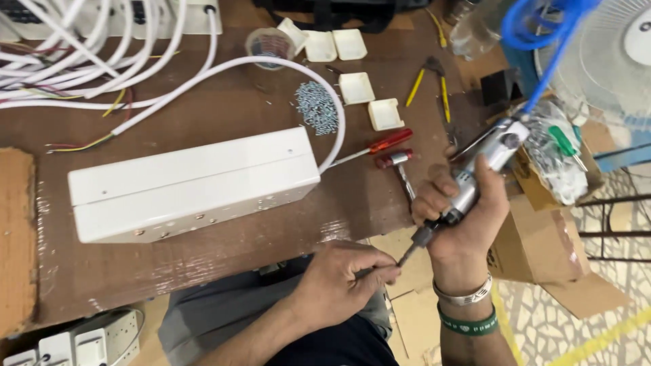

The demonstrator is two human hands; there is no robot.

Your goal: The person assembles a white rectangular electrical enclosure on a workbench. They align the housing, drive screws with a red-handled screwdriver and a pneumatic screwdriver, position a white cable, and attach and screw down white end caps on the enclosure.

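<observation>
My right hand (pixel 461 217) grips a silver air-driven screwdriver (pixel 485 163), held just off the table's front edge with its bit (pixel 411 252) pointing down and left. A blue hose (pixel 542 61) runs up from the tool's back end. My left hand (pixel 346 278) sits below the table edge and pinches the tip of the bit between thumb and fingers. A long white plastic box (pixel 190 183) lies on the brown wooden table (pixel 203 264), to the left of both hands. Its white cable (pixel 285 64) loops behind it.
A pile of small screws (pixel 317 107), white plastic caps (pixel 356 87), two red-handled screwdrivers (pixel 388 150) and yellow-handled pliers (pixel 434 85) lie on the table. A cardboard box (pixel 542 237) with a bag of screws and a white fan (pixel 603 61) stand at right. White sockets (pixel 88 342) sit at bottom left.
</observation>
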